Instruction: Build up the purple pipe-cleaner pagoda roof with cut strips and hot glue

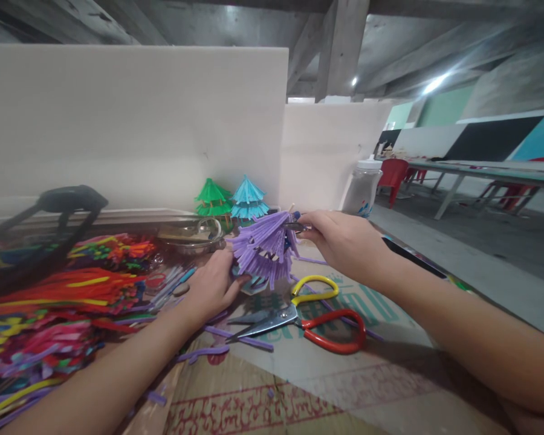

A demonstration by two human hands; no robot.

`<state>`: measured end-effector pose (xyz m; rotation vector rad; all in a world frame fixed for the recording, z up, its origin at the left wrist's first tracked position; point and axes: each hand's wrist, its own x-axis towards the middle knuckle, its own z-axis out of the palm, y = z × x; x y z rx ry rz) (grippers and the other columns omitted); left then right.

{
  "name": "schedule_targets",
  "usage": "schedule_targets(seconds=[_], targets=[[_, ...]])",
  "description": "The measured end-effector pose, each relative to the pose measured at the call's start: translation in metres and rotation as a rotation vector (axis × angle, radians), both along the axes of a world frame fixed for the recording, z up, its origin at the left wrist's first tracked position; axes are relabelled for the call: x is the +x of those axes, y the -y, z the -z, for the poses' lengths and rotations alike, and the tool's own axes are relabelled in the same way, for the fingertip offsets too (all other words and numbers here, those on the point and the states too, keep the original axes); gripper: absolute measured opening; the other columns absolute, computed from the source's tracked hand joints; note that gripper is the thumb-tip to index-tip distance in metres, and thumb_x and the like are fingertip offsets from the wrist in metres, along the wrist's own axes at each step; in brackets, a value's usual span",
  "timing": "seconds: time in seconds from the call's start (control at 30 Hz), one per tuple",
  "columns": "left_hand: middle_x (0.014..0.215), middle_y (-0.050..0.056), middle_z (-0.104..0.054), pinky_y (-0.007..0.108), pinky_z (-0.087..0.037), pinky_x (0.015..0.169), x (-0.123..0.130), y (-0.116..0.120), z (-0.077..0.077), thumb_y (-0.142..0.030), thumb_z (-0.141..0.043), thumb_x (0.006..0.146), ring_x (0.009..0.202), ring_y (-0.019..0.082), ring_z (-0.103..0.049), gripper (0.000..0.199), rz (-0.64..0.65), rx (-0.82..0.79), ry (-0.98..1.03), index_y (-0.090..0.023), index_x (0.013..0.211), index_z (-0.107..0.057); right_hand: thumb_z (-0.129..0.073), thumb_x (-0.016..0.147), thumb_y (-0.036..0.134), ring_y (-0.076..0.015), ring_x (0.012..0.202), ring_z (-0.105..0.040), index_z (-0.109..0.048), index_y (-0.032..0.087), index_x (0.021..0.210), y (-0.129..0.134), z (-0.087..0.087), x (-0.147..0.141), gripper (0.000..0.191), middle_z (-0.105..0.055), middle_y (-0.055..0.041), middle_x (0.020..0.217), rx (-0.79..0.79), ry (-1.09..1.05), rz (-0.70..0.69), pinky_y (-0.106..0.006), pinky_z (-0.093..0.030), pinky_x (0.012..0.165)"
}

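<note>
A purple two-tiered model (265, 251) like a small pagoda, roofed with narrow strips, is tilted to the right in front of me. My left hand (220, 281) grips its lower left side, with some fingers hidden behind the strips. At the model's top, my right hand (330, 235) is closed in a pinch on a thin dark tool, whose kind is not clear. Below lie scissors (294, 317) with one yellow and one red handle, blades apart and pointing left. Loose purple strips (208, 350) lie around them.
Green (213, 198) and blue (248, 198) tiered models stand by the white partition (131, 121). Bundles of coloured strips (72, 287) cover the left side. A clear dish (188, 234) holds a tape roll. A clear bottle (365, 187) stands behind my right hand.
</note>
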<state>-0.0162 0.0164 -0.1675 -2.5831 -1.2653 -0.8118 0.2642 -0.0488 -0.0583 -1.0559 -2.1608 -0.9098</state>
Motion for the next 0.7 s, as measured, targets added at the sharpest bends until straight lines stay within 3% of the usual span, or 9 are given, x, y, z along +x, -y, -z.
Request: schedule_targets(seconds=[0.7], targets=[[0.11, 0.014, -0.058, 0.045, -0.048, 0.09, -0.0005, -0.0005, 0.0019, -0.04, -0.051, 0.09, 0.106, 0.03, -0.056, 0.035, 0.023, -0.002, 0.1, -0.017, 0.116, -0.049, -0.049, 0.097, 0.023, -0.0218, 0.079, -0.07, -0.064, 0.012, 0.107, 0.0029, -0.0032, -0.0015, 0.021, -0.074, -0.0108, 0.091, -0.032, -0.029, -0.01, -0.03, -0.046, 0.064]])
